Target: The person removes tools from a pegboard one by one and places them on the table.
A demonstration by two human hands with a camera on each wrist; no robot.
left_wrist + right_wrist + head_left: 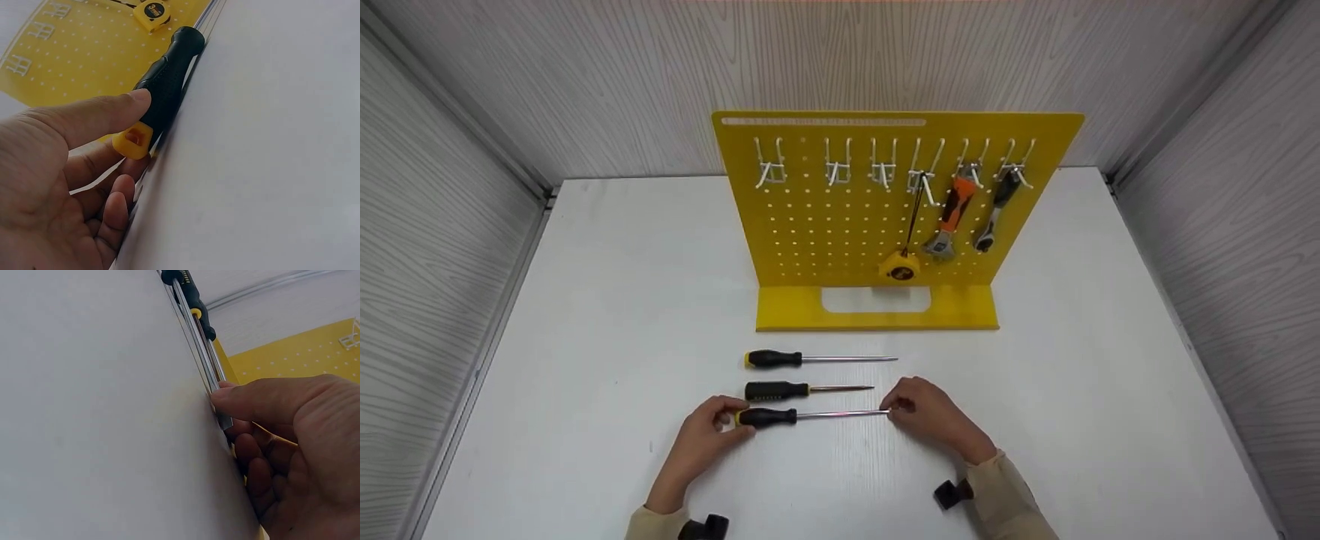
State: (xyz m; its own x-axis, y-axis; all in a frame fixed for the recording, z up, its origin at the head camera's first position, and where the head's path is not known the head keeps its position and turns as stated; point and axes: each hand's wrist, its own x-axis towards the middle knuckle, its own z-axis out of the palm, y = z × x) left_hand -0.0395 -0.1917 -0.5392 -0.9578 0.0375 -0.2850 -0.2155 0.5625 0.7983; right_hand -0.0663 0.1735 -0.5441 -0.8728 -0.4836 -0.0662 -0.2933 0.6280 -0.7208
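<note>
The nearest screwdriver (769, 418), black-handled with a yellow end, lies crosswise in front of the person. My left hand (709, 439) pinches its handle end between thumb and fingers; the left wrist view shows the thumb on the black grip (163, 79). At the other end, my right hand (930, 416) pinches the flat metal tip of the shaft (197, 337). Just beyond it lies a second screwdriver (776, 390) with a shorter shaft. A third, longer screwdriver (774, 359) lies farther back, roughly parallel to both.
Behind the screwdrivers stands a yellow pegboard (825, 232) with several white hooks (837, 172). On its right side hang a tape measure (900, 266), an orange-handled adjustable wrench (958, 202) and a dark-handled wrench (997, 210). The white table (607, 315) is bordered by wood-grain panels (615, 90).
</note>
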